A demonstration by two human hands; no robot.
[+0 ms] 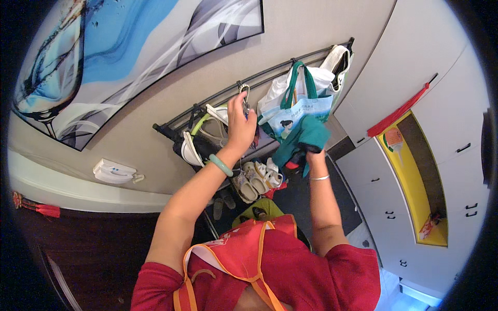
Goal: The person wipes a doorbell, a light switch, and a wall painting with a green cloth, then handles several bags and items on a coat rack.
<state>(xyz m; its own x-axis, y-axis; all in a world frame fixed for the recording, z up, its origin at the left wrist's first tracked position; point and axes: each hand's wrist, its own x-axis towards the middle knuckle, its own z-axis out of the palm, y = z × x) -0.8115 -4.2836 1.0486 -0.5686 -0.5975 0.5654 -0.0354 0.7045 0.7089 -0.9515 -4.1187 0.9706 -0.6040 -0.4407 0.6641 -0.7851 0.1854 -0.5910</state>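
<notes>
My left hand (240,126) is raised at the wall rack (268,76), its fingers beside a beaded loop (244,90) hanging from a hook. Whether the fingers grip that loop is hidden. A jade-green bangle circles the left wrist. In my right hand (316,156) is a bunched piece of teal fabric (301,136) with a black part, which covers most of the fingers. Just behind it hangs a blue-and-green tote bag (303,110) with green handles, printed with a figure and writing. White bags hang around the tote.
White-rimmed headgear or bags (190,149) and a black bag hang at the rack's left. Below stand pale clogs (249,184) and other shoes. White cabinets (369,194) with a yellow niche (408,171) line the right. A framed picture (128,58) hangs on the upper left wall.
</notes>
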